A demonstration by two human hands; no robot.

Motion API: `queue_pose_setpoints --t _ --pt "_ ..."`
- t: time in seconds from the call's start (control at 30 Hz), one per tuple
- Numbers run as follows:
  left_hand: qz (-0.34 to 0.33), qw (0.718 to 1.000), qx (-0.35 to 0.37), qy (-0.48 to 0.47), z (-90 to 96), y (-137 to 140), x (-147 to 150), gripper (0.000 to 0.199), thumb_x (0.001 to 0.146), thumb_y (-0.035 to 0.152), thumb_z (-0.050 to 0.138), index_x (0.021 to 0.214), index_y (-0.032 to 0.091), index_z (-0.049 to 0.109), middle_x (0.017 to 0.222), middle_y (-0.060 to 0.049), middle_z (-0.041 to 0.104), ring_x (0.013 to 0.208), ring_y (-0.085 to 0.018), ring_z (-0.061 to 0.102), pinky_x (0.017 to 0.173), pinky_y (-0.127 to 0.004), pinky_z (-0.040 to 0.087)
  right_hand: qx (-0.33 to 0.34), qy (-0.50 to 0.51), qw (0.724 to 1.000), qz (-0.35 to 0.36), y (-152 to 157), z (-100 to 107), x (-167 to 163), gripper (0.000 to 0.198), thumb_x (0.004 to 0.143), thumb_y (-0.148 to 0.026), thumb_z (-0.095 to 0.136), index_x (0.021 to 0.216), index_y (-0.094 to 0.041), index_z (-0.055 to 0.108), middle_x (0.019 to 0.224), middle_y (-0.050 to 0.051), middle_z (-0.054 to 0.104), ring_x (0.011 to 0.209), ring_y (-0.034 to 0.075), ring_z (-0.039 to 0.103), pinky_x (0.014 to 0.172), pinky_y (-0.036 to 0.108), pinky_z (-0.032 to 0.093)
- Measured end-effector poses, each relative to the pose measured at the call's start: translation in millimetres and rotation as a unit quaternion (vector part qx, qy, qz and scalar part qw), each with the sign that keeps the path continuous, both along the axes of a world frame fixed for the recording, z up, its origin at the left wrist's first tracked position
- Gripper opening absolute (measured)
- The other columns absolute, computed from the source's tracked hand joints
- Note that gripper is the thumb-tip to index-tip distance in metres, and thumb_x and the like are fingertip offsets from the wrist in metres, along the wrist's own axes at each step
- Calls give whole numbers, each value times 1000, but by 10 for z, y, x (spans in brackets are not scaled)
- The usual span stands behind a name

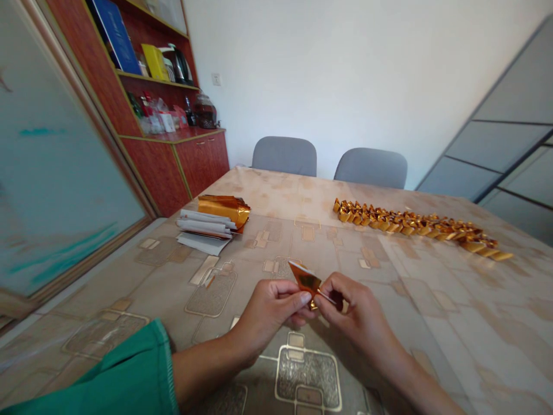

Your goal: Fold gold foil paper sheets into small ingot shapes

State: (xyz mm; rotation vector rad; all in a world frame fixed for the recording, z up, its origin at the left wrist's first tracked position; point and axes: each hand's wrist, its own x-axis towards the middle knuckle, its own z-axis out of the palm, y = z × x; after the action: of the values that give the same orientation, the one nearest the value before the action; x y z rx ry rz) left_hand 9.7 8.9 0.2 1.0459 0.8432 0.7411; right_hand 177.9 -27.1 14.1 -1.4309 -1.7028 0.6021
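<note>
A partly folded piece of gold foil paper [307,278] is held between my two hands above the table. My left hand [276,305] pinches its left side, thumb on top and fingers below. On the right side, my right hand [352,300] grips the foil's edge between thumb and curled fingers. One pointed flap of the paper stands up, showing a pale edge. The lower part of the foil is hidden behind my fingers.
A stack of gold and white-backed foil sheets [222,213] lies at the left of the patterned tablecloth [276,230]. Rows of folded gold pieces [406,222] stretch across the right. Two grey chairs [285,155] stand behind the table, with a red-brown cabinet [201,161] at the back left.
</note>
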Motion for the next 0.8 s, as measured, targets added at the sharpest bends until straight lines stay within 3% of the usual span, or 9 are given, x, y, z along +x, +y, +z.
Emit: queue_pose_setpoints --t 0.23,0.5,0.8 --pt "-13 999 -45 -23 -1 -10 -12 41 70 46 81 86 9 73 76 -10 75 70 -15 69 60 -20 50 -16 59 996 64 -22 21 25 25 94 -34 55 73 -21 59 65 -1 57 60 14 49 54 27 35" --pt "-18 998 -42 -35 -30 -23 -14 38 72 44 80 86 10 74 75 -8 75 67 -13 68 59 -20 49 -30 104 993 57 -19 -39 43 18 93 -37 60 84 -22 56 70 -1 57 63 15 50 57 28 36" --pt "-8 998 -56 -38 -40 -18 -2 40 71 43 81 91 9 73 81 -9 75 72 -15 71 60 -19 51 41 9 996 75 -30 -8 73 18 97 -31 56 83 -22 61 76 0 61 70 16 54 63 28 39"
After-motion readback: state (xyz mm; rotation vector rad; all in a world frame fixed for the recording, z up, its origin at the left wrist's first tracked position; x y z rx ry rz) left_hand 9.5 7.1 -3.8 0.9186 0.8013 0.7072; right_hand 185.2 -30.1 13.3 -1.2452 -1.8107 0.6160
